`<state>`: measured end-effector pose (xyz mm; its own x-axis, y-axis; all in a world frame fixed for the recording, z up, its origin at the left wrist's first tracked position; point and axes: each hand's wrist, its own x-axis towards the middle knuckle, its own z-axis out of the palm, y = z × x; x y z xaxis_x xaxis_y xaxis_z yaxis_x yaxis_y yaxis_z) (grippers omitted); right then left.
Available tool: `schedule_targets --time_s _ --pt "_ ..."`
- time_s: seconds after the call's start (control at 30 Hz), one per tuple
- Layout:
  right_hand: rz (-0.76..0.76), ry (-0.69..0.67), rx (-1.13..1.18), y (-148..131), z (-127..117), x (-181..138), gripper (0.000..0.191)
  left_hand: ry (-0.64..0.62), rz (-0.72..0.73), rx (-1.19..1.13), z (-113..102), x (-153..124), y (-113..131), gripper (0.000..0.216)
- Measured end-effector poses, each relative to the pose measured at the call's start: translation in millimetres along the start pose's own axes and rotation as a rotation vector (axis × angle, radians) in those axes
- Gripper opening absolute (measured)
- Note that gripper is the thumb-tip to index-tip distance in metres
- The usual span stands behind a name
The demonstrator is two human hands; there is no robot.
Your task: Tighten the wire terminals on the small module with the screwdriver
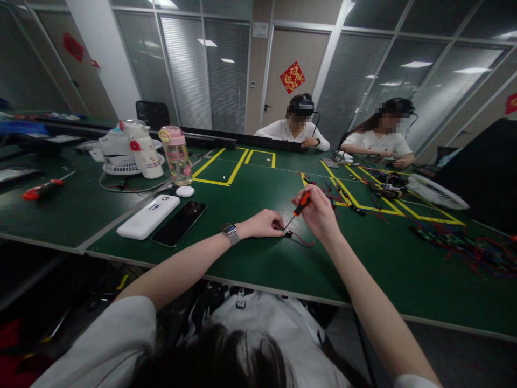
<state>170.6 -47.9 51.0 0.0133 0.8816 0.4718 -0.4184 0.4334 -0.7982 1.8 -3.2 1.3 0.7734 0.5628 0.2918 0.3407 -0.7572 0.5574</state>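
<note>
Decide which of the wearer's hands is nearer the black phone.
Left. The left hand is right of the black phone; the right hand, holding a screwdriver, is farther right.

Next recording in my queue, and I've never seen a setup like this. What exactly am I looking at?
No machine here: this single view comes from a camera on a person's head, looking forward and down at their bare hands. The right hand holds an orange-and-black screwdriver, tip down at a small wired part. The left hand is beside that part; its grip is unclear. On the green table, a black phone lies to the left, more wired parts to the right. Two people sit across.
</note>
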Motion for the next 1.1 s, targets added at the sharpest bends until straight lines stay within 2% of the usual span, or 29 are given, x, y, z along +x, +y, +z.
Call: schedule_targets --time_s 0.77,1.1 --pt "0.013 0.029 -0.031 -1.9 -2.0 2.3 0.028 -0.002 0.001 -0.039 0.1 -1.1 -0.1 0.015" --pt "0.005 0.002 -0.020 -2.0 -0.6 1.6 0.023 -0.007 -0.019 -0.041 -0.4 -0.7 1.1 0.016"
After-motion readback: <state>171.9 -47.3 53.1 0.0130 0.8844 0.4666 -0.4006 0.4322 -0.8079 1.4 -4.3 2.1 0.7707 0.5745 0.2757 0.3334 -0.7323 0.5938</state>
